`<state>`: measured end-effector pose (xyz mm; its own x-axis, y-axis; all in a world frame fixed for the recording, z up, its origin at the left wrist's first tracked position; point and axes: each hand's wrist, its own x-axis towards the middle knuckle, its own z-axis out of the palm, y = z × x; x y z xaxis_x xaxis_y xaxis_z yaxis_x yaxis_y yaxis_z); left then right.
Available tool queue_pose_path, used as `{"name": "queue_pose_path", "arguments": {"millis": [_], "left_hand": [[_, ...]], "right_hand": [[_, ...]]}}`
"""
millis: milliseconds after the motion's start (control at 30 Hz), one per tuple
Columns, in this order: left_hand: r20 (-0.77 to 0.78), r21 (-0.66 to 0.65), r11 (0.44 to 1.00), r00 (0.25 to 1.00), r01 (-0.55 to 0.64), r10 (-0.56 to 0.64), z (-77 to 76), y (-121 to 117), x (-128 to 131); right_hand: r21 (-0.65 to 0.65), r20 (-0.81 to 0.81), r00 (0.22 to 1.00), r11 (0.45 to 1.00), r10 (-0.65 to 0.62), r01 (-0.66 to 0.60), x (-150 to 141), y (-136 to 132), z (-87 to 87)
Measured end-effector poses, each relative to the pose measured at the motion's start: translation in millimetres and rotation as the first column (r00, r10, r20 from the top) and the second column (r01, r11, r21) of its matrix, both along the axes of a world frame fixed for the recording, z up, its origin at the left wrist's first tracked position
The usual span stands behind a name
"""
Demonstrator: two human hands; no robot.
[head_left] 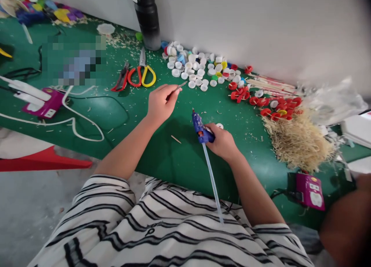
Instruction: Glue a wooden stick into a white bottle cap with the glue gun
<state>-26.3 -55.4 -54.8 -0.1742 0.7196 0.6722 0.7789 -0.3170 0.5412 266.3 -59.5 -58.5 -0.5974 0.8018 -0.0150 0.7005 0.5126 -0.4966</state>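
Note:
My left hand (162, 100) is closed in a pinch on a small thin stick (182, 85), whose far end points toward the white bottle caps (192, 59). My right hand (222, 142) grips a blue hot glue gun (199, 127), its nozzle pointing away from me. A long translucent glue stick (212, 180) runs out of the gun's back end toward my striped shirt. Just behind my right hand shows a white cap (220, 125), partly covered. A short wooden stick (176, 139) lies on the green table (162, 158) between my forearms.
Red-handled pliers (121, 78) and scissors (142, 71) lie left, near a black bottle (147, 21). Purple power strips (45, 102) (310, 191) stand at both sides. To the right are red caps (240, 93), thin sticks (269, 85) and pale shavings (300, 139). Another person's arm (348, 220) shows lower right.

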Motion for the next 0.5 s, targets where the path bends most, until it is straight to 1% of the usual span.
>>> {"name": "queue_pose_path", "arguments": {"millis": [100, 233, 367, 400, 433, 467, 500], "left_hand": [[0.058, 0.013, 1.000, 0.998, -0.015, 0.014, -1.6, 4.6, -8.0], [0.080, 0.004, 1.000, 0.997, -0.014, 0.014, -1.8, 6.5, -10.2], [0.054, -0.039, 0.999, 0.998, -0.006, 0.009, -1.6, 4.5, -7.4], [0.043, -0.062, 0.998, 0.999, 0.001, 0.002, -2.0, 4.0, -6.8], [0.031, -0.088, 0.996, 1.000, 0.009, -0.007, -2.9, 3.7, -6.1], [0.018, -0.115, 0.993, 1.000, 0.018, -0.016, -3.9, 3.4, -5.4], [0.007, -0.141, 0.990, 1.000, 0.028, -0.028, -5.3, 3.4, -4.7]], "right_hand": [[0.082, 0.030, 0.995, 0.992, 0.092, -0.094, 0.5, -0.5, -5.7], [0.140, 0.031, 0.991, 0.981, 0.130, -0.133, 0.5, -1.1, -11.3], [0.185, -0.001, 0.986, 0.969, 0.168, -0.165, 1.2, 0.0, -6.0], [0.204, -0.032, 0.989, 0.969, 0.148, -0.138, 4.4, 2.5, -2.5], [0.225, -0.071, 0.992, 0.971, 0.103, -0.085, 10.0, 5.9, 1.5], [0.244, -0.118, 0.993, 0.970, 0.027, 0.003, 18.2, 10.2, 6.1], [0.248, -0.164, 0.982, 0.959, -0.095, 0.135, 29.4, 14.7, 11.0]]}}
